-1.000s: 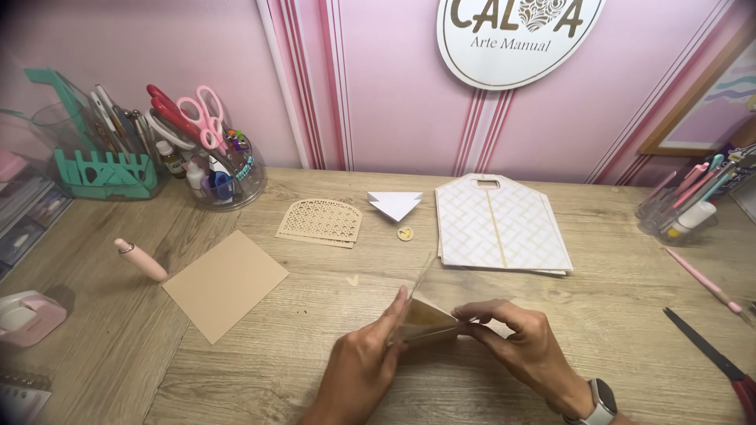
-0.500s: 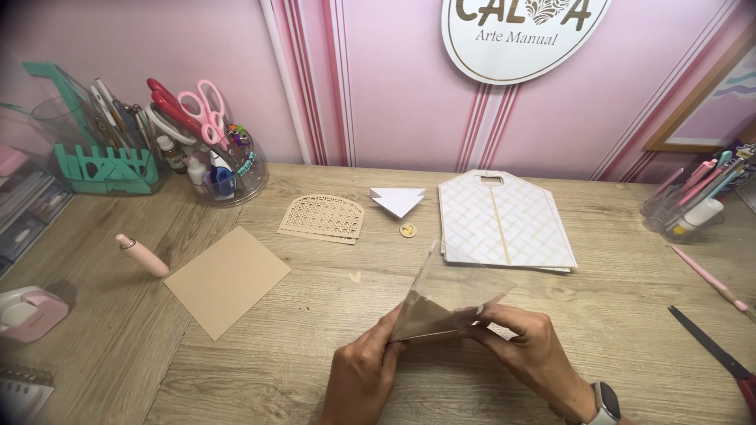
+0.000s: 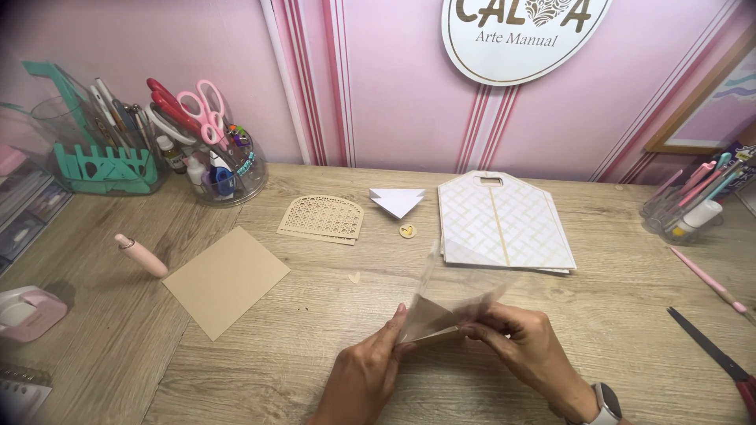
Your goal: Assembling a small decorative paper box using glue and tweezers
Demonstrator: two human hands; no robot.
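Note:
Low in the head view, my left hand (image 3: 366, 370) and my right hand (image 3: 524, 346) together pinch a clear plastic sleeve (image 3: 453, 295) with a folded tan paper piece (image 3: 429, 323) partly inside it. The sleeve stands up from my fingers, just above the wooden table (image 3: 315, 370). My right wrist wears a watch. A tan paper square (image 3: 227, 279) lies flat to the left of my hands. Behind my hands lies a white patterned paper bag (image 3: 504, 222).
A tan lattice cutout (image 3: 321, 219), a folded white paper (image 3: 396, 201) and a small round sticker (image 3: 407, 230) lie mid-table. A pink pen-like tool (image 3: 140, 254), pink tape dispenser (image 3: 27, 312), teal organiser (image 3: 102, 161) and scissors cup (image 3: 220, 161) sit left. Pen cup (image 3: 685, 208), pink pencil (image 3: 709, 279) and dark scissors (image 3: 713, 354) sit right.
The tan piece, held low and flat a second ago, has been raised, and the clear sleeve now stands up around it between both hands.

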